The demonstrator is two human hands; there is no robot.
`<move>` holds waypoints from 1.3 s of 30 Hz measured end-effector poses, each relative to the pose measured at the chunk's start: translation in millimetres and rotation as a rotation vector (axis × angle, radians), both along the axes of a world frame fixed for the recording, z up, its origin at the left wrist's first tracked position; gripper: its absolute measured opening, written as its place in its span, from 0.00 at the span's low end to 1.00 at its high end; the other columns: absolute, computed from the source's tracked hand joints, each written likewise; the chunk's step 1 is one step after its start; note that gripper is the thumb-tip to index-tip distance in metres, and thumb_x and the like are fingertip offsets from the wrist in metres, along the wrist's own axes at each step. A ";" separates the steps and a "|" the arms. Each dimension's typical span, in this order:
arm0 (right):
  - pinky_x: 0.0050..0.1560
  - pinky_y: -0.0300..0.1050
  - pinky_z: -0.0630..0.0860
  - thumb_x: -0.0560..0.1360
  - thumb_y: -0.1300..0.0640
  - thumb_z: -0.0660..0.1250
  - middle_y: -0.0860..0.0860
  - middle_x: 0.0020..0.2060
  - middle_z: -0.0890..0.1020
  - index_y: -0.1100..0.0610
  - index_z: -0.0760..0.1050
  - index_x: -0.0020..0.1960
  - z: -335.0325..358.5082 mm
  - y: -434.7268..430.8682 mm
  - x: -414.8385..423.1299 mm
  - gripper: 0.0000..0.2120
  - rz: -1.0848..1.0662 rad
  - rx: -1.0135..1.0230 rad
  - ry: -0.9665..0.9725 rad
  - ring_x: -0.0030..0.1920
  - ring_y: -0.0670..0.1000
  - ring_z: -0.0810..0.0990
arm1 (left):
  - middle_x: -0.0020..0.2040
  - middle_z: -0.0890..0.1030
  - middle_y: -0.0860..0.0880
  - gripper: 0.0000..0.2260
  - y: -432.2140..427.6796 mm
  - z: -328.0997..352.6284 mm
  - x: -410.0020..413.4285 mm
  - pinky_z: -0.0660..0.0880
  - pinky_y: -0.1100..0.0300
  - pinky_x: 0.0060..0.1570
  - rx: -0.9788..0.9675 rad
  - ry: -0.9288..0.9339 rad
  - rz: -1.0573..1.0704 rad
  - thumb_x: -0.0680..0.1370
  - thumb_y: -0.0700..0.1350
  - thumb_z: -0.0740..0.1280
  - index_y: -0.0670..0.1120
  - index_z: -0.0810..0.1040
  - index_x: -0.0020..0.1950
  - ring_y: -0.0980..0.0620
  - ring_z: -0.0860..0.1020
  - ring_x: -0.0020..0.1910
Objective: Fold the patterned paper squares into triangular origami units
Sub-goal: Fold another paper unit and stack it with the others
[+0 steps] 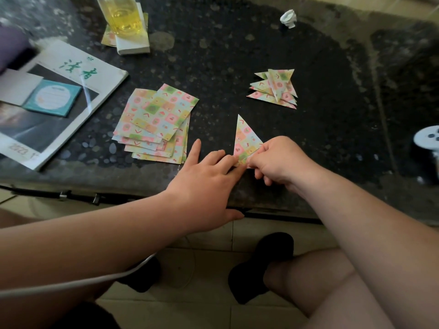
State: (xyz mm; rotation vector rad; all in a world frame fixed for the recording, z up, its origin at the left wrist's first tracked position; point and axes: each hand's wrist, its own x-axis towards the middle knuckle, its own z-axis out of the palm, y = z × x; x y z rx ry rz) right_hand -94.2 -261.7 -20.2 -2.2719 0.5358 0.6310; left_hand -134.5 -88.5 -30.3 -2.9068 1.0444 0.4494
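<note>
A patterned paper triangle lies on the dark stone table, its tip pointing away from me. My right hand pinches its near right corner with closed fingers. My left hand lies flat beside it, fingertips pressing the triangle's near left edge. A fanned stack of unfolded patterned squares rests to the left. A pile of finished triangular units sits farther back on the right.
A magazine with a teal notepad on it lies at the left. A glass of yellow liquid stands on a white box at the back. A crumpled white paper is far right; a white spool sits at the right edge.
</note>
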 end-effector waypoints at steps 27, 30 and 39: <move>0.20 0.35 0.68 0.77 0.60 0.74 0.52 0.25 0.81 0.58 0.76 0.42 27.3 -48.5 6.6 0.09 0.096 -0.001 0.144 0.22 0.47 0.79 | 0.76 0.64 0.52 0.35 -11.2 12.4 -0.9 0.45 0.37 0.78 -0.005 0.048 0.074 0.79 0.71 0.55 0.51 0.62 0.79 0.47 0.59 0.77; 0.20 0.37 0.70 0.77 0.60 0.74 0.52 0.26 0.82 0.59 0.77 0.44 26.1 -32.7 7.4 0.07 0.094 0.120 0.034 0.22 0.48 0.79 | 0.65 0.72 0.55 0.20 -13.3 7.0 10.8 0.62 0.45 0.70 -0.141 -0.034 0.147 0.83 0.61 0.55 0.55 0.77 0.68 0.49 0.69 0.65; 0.24 0.36 0.73 0.77 0.55 0.75 0.54 0.34 0.87 0.59 0.83 0.48 19.1 -15.4 12.1 0.07 0.175 0.072 0.168 0.28 0.48 0.84 | 0.39 0.80 0.54 0.11 -24.9 19.2 67.7 0.70 0.59 0.33 -0.301 0.324 0.577 0.71 0.52 0.79 0.52 0.78 0.37 0.54 0.78 0.40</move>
